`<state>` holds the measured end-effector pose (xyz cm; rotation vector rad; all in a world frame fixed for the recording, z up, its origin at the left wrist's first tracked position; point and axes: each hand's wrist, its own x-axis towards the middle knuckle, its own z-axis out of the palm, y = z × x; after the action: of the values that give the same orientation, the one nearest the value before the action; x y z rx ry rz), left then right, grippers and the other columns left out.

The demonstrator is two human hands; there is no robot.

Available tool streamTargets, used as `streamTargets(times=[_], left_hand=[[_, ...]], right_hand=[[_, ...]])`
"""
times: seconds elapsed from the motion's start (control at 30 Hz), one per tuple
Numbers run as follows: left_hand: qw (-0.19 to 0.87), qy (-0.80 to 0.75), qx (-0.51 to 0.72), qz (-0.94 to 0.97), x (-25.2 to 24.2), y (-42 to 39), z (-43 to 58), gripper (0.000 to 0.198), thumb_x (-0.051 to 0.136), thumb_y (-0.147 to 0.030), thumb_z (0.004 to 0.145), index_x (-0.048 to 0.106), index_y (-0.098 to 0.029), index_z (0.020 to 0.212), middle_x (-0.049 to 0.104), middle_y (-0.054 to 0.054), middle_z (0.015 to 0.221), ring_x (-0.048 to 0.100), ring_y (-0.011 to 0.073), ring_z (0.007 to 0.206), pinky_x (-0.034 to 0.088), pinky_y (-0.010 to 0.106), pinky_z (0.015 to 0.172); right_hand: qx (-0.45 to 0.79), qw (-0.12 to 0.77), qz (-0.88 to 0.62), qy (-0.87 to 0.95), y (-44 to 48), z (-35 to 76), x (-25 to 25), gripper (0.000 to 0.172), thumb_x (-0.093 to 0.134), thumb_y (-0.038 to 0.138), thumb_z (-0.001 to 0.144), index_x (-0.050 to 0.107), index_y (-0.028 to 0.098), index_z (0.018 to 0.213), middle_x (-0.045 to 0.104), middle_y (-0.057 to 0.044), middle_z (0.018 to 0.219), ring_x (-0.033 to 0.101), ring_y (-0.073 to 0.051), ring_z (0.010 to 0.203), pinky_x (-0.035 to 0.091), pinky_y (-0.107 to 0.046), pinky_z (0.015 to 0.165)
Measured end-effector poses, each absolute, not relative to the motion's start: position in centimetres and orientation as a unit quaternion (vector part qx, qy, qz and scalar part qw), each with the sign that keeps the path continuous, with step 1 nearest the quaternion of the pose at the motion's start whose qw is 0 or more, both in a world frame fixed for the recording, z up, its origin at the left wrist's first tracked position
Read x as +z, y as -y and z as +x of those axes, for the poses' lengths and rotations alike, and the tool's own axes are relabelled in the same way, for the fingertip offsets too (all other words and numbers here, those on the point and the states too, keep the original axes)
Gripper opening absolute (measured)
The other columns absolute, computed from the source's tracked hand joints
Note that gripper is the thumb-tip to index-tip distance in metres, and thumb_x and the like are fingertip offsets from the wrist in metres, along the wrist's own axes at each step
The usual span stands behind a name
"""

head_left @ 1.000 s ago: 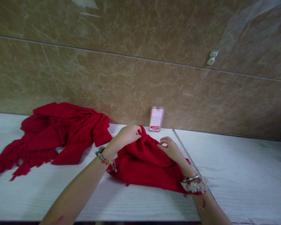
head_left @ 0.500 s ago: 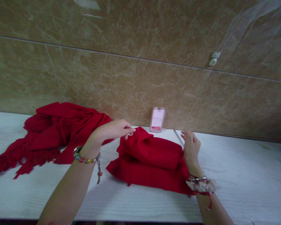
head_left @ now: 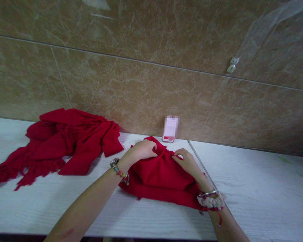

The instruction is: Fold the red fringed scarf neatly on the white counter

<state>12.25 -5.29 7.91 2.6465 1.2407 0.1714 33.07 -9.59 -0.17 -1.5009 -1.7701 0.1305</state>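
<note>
Left fingers (head_left: 151, 148) and right fingers (head_left: 179, 161), nearly closed, pinch red cloth (head_left: 164, 176) — table (head_left: 262, 188) (roomy) beyond its right edge.

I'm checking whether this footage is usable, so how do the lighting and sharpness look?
Head view: dim light, pale glare high on the tiled wall; head view: soft detail in the red cloth being handled; head view: pink phone pixelated.

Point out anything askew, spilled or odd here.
The fringed red cloth on the left lies in a crumpled heap, its tassels straggling over the white surface. Against the wall, the pink phone-like object is oddly pixelated. I see no spill.
</note>
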Motion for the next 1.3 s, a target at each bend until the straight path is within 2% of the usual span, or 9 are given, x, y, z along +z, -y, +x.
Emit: streamTargets(times=[0.13, 0.33, 0.47, 0.67, 0.73, 0.83, 0.93, 1.07, 1.3], left_hand=[[0.073, -0.453, 0.052, 0.887, 7.6, 5.1, 12.2, 0.023, 0.058, -0.022, 0.067, 0.064, -0.02, 0.089, 0.067, 0.007, 0.094, 0.061, 0.0222, 0.084, 0.043, 0.025, 0.064], [0.114, -0.454, 0.058, 0.882, 7.2, 4.6, 12.2, 0.019, 0.051, -0.014, 0.072, 0.064, -0.021, 0.085, 0.068, 0.004, 0.085, 0.062, 0.017, 0.076, 0.042, 0.021, 0.061], [0.134, -0.45, 0.097, 0.877, 7.2, 4.7, 12.3, 0.023, 0.051, -0.032, 0.078, 0.062, -0.018, 0.092, 0.068, 0.006, 0.09, 0.062, 0.0179, 0.079, 0.043, 0.023, 0.065], [0.146, -0.435, 0.055, 0.887, 7.0, 4.6, 12.6, 0.023, 0.055, -0.016, 0.071, 0.062, -0.018, 0.093, 0.069, 0.002, 0.079, 0.062, 0.0149, 0.071, 0.041, 0.02, 0.06], [0.145, -0.428, 0.077, 0.889, 7.1, 4.6, 12.6, 0.018, 0.052, -0.023, 0.077, 0.062, -0.018, 0.09, 0.068, 0.003, 0.084, 0.062, 0.0155, 0.074, 0.042, 0.021, 0.062], [0.193, -0.391, 0.123, 0.892, 7.2, 4.8, 12.7, 0.028, 0.048, -0.038, 0.081, 0.06, -0.017, 0.095, 0.067, 0.004, 0.093, 0.061, 0.0161, 0.079, 0.043, 0.022, 0.066], [0.233, -0.363, 0.124, 0.894, 7.3, 5.3, 12.9, 0.033, 0.058, -0.029, 0.074, 0.056, -0.018, 0.105, 0.068, 0.003, 0.089, 0.062, 0.0151, 0.078, 0.043, 0.02, 0.066], [0.123, -0.417, 0.13, 0.891, 7.9, 5.6, 12.5, 0.028, 0.053, -0.013, 0.073, 0.061, -0.019, 0.099, 0.069, 0.004, 0.083, 0.062, 0.017, 0.076, 0.043, 0.023, 0.066], [0.035, -0.533, 0.217, 0.817, 11.3, 5.2, 8.9, 0.029, 0.048, -0.02, 0.078, 0.06, -0.018, 0.104, 0.068, 0.005, 0.084, 0.061, 0.017, 0.075, 0.041, 0.023, 0.062]], right_hand=[[0.027, 0.499, -0.589, 0.635, 9.8, 32.9, 0.9, 0.018, 0.052, 0.037, 0.072, 0.057, 0.022, 0.063, 0.06, -0.004, 0.073, 0.056, -0.02, 0.072, 0.046, -0.035, 0.066], [0.0, 0.605, -0.56, 0.567, 10.6, 32.6, 2.3, 0.019, 0.051, 0.039, 0.073, 0.055, 0.022, 0.066, 0.057, -0.003, 0.073, 0.053, -0.018, 0.075, 0.044, -0.033, 0.068], [0.044, 0.614, -0.55, 0.565, 10.7, 32.6, 2.4, 0.019, 0.053, 0.039, 0.072, 0.056, 0.021, 0.067, 0.056, -0.004, 0.076, 0.053, -0.018, 0.075, 0.044, -0.031, 0.067], [0.059, 0.602, -0.529, 0.595, 10.7, 32.5, 2.3, 0.015, 0.055, 0.035, 0.072, 0.057, 0.021, 0.066, 0.057, -0.003, 0.076, 0.053, -0.018, 0.075, 0.043, -0.031, 0.069], [0.057, 0.605, -0.523, 0.598, 10.7, 32.5, 2.3, 0.015, 0.056, 0.034, 0.072, 0.057, 0.021, 0.066, 0.057, -0.003, 0.075, 0.053, -0.018, 0.075, 0.043, -0.031, 0.069], [0.056, 0.607, -0.513, 0.604, 10.7, 32.5, 2.4, 0.013, 0.056, 0.033, 0.072, 0.057, 0.021, 0.066, 0.057, -0.002, 0.074, 0.053, -0.017, 0.074, 0.043, -0.031, 0.069], [0.057, 0.608, -0.501, 0.613, 10.7, 32.3, 2.5, 0.012, 0.057, 0.031, 0.072, 0.057, 0.021, 0.065, 0.057, -0.002, 0.074, 0.053, -0.017, 0.074, 0.042, -0.031, 0.069], [0.047, 0.618, -0.496, 0.608, 10.9, 32.4, 2.6, 0.011, 0.057, 0.029, 0.072, 0.057, 0.021, 0.065, 0.056, -0.002, 0.074, 0.053, -0.016, 0.074, 0.041, -0.031, 0.07], [-0.054, 0.713, -0.478, 0.51, 11.8, 32.5, 3.3, 0.013, 0.054, 0.028, 0.075, 0.053, 0.02, 0.064, 0.053, 0.001, 0.068, 0.049, -0.014, 0.067, 0.038, -0.027, 0.061]])
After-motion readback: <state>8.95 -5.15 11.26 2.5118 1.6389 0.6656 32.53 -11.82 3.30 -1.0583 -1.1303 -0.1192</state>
